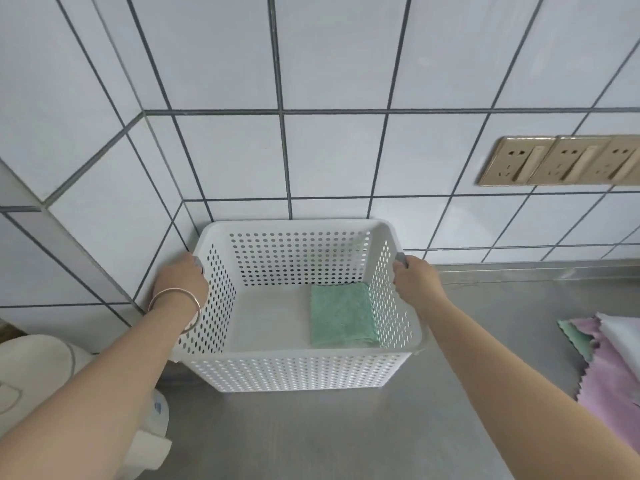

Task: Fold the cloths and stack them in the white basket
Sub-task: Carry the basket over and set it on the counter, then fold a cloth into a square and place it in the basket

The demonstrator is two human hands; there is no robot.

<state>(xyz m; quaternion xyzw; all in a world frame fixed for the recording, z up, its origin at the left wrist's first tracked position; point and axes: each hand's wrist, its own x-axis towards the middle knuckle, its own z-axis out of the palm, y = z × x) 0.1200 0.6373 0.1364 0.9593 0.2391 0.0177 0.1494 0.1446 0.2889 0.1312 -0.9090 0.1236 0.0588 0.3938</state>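
A white perforated basket (298,370) stands on the steel counter against the tiled wall corner. Inside it, at the right of the floor, lies a folded green cloth (341,315). My left hand (181,284) grips the grey handle on the basket's left rim, a metal bangle on that wrist. My right hand (415,280) grips the grey handle on the right rim. At the right edge of the view a heap of unfolded cloths (609,358) lies on the counter, pink, green and white, partly cut off.
The steel counter (329,438) stretches in front of the basket. Gold-coloured wall sockets (557,161) sit on the tiled wall at the right. A white appliance (41,368) and white rolls (152,431) stand at the lower left, beside the counter's edge.
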